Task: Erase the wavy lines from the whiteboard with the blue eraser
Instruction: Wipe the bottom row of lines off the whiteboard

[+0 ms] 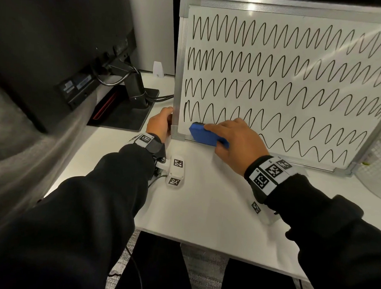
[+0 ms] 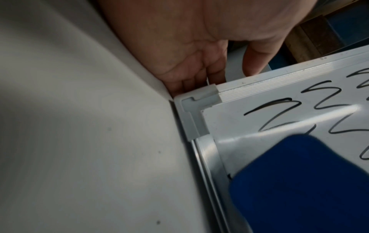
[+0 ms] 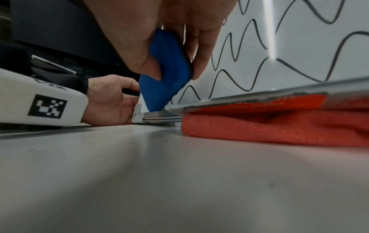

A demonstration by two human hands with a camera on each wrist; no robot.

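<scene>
Whiteboard (image 1: 296,68), aluminium-framed, propped upright on white desk (image 1: 205,199); black wavy marker lines (image 1: 274,60) in rows across it. Blue rectangular eraser (image 1: 204,135) pressed at whiteboard's lower-left corner, right hand (image 1: 237,141) gripping it, thumb on near face, fingers behind. Left hand (image 1: 160,123) clasps whiteboard's left frame edge just above the corner, fingers curled behind. Black monitor (image 1: 59,42) on stand left of whiteboard, cables trailing. Folded orange cloth (image 3: 279,127) at whiteboard's bottom edge; orange label above it, print blurred, unreadable.
</scene>
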